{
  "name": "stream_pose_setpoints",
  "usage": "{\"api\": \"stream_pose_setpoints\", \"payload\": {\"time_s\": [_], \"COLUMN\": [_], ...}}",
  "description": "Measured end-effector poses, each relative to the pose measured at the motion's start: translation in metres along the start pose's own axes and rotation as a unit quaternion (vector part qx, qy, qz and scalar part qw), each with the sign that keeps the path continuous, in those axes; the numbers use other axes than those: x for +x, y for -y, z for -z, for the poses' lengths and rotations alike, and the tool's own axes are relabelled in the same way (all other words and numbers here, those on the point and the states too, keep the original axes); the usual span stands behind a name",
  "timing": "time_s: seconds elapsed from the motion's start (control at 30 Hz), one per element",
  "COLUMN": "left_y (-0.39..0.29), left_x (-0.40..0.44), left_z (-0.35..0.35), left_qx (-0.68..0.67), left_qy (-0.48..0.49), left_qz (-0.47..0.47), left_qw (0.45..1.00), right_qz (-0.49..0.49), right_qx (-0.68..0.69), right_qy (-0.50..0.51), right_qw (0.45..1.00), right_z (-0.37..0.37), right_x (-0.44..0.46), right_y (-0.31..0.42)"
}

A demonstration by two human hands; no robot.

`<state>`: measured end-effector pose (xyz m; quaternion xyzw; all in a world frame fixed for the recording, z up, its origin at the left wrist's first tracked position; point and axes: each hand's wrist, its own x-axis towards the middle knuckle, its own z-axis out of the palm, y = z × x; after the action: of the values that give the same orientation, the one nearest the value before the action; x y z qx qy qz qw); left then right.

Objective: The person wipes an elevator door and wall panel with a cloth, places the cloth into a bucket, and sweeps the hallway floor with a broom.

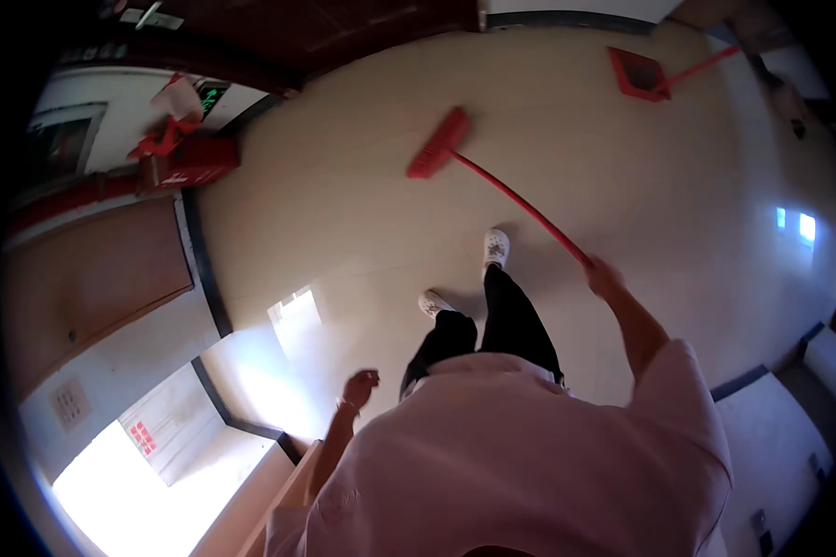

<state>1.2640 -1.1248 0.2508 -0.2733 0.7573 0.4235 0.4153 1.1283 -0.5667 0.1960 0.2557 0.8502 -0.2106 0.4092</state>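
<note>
My right hand (606, 277) is closed around the upper end of a red broom's handle (520, 200). The handle slants away from me to the broom head (438, 144), which rests on the tiled floor ahead of my feet. At my left side, my left hand (360, 386) hangs with its fingers curled in, and nothing shows in it. Farther off at the upper right, a red dustpan (639, 74) with a long red handle stands on the floor, apart from the broom.
White shoes (496, 247) on my feet stand on the pale floor (344, 204). A red box (188, 165) is by the left wall, near a green lit sign (212, 97). A brown door (93, 278) and a bright opening (121, 492) lie on the left. Dark skirting runs along the walls.
</note>
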Motion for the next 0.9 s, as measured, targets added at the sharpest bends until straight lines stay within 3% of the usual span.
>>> {"api": "stream_pose_setpoints", "payload": {"time_s": [0.07, 0.17, 0.2, 0.3, 0.4, 0.47, 0.53, 0.57, 0.63, 0.7, 0.9], "left_y": [-0.056, -0.149, -0.174, -0.234, -0.269, -0.275, -0.269, -0.262, -0.268, -0.283, -0.359], "left_x": [0.033, 0.073, 0.082, 0.103, 0.120, 0.135, 0.157, 0.174, 0.193, 0.203, 0.258], "left_z": [0.003, 0.000, -0.003, -0.015, -0.025, -0.025, -0.021, -0.015, 0.003, 0.019, 0.076], "left_qx": [0.013, 0.052, 0.026, 0.050, 0.046, 0.068, 0.092, 0.153, 0.222, 0.263, 0.243], "left_qy": [-0.019, -0.022, -0.011, 0.017, 0.057, 0.072, 0.088, 0.090, 0.093, 0.085, 0.085], "left_qz": [-0.035, -0.050, -0.068, -0.127, -0.155, -0.163, -0.167, -0.167, -0.169, -0.101, -0.106], "left_qw": [0.999, 0.997, 0.997, 0.990, 0.985, 0.982, 0.978, 0.970, 0.956, 0.956, 0.961], "right_qz": [-0.020, -0.111, -0.171, -0.210, -0.225, -0.133, -0.097, -0.029, -0.058, -0.100, -0.059], "right_qx": [-0.005, 0.048, -0.017, -0.024, -0.051, 0.108, 0.177, 0.227, 0.245, 0.198, 0.142], "right_qy": [-0.042, -0.080, -0.092, -0.111, -0.120, -0.213, -0.215, -0.252, -0.203, -0.141, -0.131], "right_qw": [0.999, 0.989, 0.981, 0.971, 0.966, 0.962, 0.956, 0.940, 0.946, 0.965, 0.979], "right_z": [-0.013, -0.025, -0.011, 0.002, 0.014, -0.009, -0.036, -0.049, -0.023, 0.039, 0.092], "right_x": [-0.056, -0.154, -0.188, -0.237, -0.252, -0.235, -0.182, -0.146, -0.092, -0.052, 0.149], "right_y": [-0.119, -0.236, -0.238, -0.258, -0.228, -0.225, -0.212, -0.200, -0.127, -0.037, 0.061]}}
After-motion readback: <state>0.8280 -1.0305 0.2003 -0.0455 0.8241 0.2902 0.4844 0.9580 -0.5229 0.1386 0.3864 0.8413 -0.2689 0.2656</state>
